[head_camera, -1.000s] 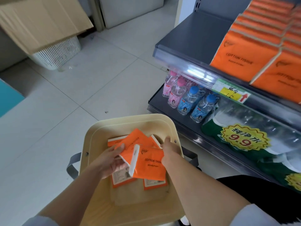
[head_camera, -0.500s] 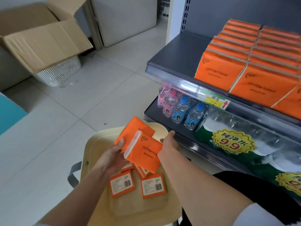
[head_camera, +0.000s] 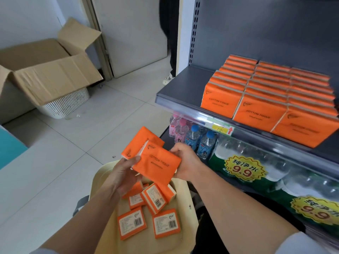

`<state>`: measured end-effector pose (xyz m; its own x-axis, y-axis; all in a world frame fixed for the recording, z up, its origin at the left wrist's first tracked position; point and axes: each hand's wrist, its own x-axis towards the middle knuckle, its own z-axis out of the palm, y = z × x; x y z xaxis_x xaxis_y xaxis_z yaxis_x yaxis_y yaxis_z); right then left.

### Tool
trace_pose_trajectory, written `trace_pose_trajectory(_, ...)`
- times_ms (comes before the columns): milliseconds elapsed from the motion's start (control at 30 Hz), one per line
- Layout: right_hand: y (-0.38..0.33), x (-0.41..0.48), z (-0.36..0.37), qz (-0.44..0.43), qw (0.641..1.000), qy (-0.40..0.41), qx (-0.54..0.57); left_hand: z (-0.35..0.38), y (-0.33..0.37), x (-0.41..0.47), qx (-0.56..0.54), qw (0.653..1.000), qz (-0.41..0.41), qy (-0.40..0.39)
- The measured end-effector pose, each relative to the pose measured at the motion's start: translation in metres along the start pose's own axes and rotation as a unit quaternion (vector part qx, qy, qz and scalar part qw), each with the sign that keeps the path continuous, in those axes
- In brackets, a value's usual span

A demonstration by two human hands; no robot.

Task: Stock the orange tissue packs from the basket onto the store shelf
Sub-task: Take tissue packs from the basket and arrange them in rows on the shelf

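Note:
Two orange tissue packs (head_camera: 156, 162) are held together above the cream basket (head_camera: 190, 222). My left hand (head_camera: 124, 173) grips their left side, thumb on top. On the right side my right hand (head_camera: 185, 162) holds them. Several more orange packs (head_camera: 132, 223) lie in the basket, most label side up. The grey store shelf (head_camera: 183, 88) at the right carries three rows of stocked orange packs (head_camera: 266, 92), with bare shelf to their left.
Below the tissue shelf stand small water bottles (head_camera: 192, 138) and shrink-wrapped bottle packs (head_camera: 256, 173). An open cardboard box (head_camera: 45, 74) sits on a white crate (head_camera: 67, 103) at the back left. A person's legs (head_camera: 170, 52) show behind the shelf. Tiled floor lies at the left.
Both hands have lifted the two packs out of the basket and up toward the shelf. More loose packs now show in the basket below.

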<state>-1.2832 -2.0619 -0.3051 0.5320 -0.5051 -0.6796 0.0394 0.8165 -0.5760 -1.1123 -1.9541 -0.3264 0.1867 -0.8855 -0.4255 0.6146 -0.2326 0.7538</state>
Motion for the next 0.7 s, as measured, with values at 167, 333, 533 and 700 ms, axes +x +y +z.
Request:
trace_pose_trajectory(167,-0.020,-0.026,-0.007,-0.055,0.970,0.009,-0.236,0.021,0.019,-0.007,0.018,1.000,0.017,0.011)
trace_pose_trajectory(333,-0.051,-0.071,-0.026,-0.177,0.943,0.031,-0.281,0.051,0.036,-0.009,0.030,0.995,0.084,0.055)
trace_pose_trajectory(533,-0.085,-0.138,-0.074,-0.272,0.908,0.104,-0.301,0.107,0.051,-0.018,0.146,0.968,0.195,0.054)
trace_pose_trajectory(700,-0.104,-0.199,-0.124,-0.320,0.883,0.173,-0.298,0.165,0.050,-0.027,0.217,0.940,0.262,0.033)
